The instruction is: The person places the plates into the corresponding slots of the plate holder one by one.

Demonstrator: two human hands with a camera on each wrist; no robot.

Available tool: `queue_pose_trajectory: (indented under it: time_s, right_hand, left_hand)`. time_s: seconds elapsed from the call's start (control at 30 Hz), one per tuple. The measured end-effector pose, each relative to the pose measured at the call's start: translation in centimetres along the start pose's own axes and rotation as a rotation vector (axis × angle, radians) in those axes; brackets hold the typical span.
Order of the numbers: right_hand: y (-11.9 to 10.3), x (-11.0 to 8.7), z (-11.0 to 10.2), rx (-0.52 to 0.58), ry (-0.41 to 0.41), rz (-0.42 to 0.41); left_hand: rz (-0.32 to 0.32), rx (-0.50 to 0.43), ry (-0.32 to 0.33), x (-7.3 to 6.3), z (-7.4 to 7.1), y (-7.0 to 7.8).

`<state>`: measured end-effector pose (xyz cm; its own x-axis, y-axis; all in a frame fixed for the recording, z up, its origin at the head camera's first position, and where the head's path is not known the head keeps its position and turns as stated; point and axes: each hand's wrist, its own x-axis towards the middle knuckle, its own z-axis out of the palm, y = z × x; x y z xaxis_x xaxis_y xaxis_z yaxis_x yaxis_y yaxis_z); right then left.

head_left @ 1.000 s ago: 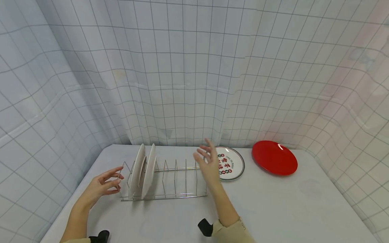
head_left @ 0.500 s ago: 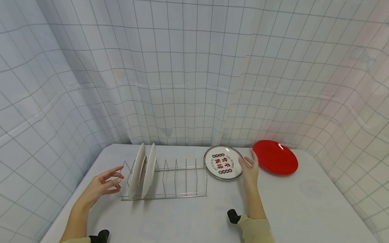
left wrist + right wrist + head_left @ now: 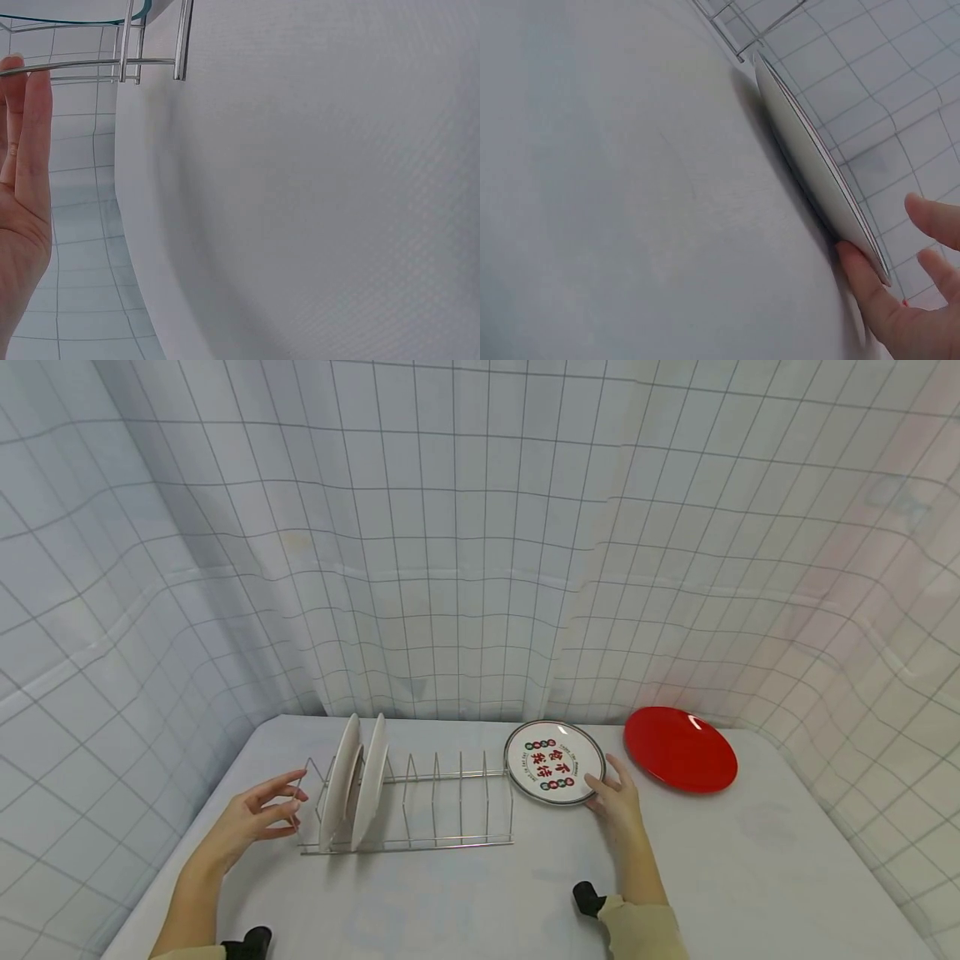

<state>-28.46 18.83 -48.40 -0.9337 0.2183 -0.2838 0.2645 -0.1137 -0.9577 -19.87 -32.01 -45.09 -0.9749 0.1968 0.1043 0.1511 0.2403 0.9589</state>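
Plate (image 3: 546, 764) is white, dark-rimmed, printed red and green.

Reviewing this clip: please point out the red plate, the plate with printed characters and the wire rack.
Red plate (image 3: 680, 750): head view, middle of its glossy face.
Plate with printed characters (image 3: 551, 763): head view, middle of its printed face.
Wire rack (image 3: 420, 847): head view, on its near bottom rail.

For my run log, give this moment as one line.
left hand: at rack end; right hand: at edge of printed plate; white plates: standing in rack; red plate: untouched
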Motion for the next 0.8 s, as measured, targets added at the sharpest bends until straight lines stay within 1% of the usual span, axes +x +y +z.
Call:
queue_pose_trajectory:
  time_s: [0.1,0.2,0.33,0.43,0.6,0.8]
  right_hand:
    - [0.2,0.2,0.0,-0.045,-0.009,-0.005]
    - [0.4,0.6,-0.1,-0.104,-0.013,-0.029]
    - [0.5,1.1,-0.1,-0.137,-0.04,-0.05]
    - [0.5,1.3,-0.2,-0.098,-0.075,-0.03]
    - [0.6,1.3,-0.6,0.015,-0.151,-0.014]
    - [0.9,1.2,-1.1,0.086,-0.222,-0.059]
  left_hand:
    - [0.004,-0.001,0.002,-0.1,0.0,0.0]
    - [0.005,-0.004,0.0,-0.1,0.0,0.0]
    - [0.002,-0.007,-0.001,0.0,0.0,-0.1]
    - [0.003,-0.009,0.002,-0.1,0.0,-0.1]
    - [0.011,-0.016,0.002,-0.1,0.0,-0.1]
    - [0.014,-0.017,0.0,0.0,-0.1,-0.1]
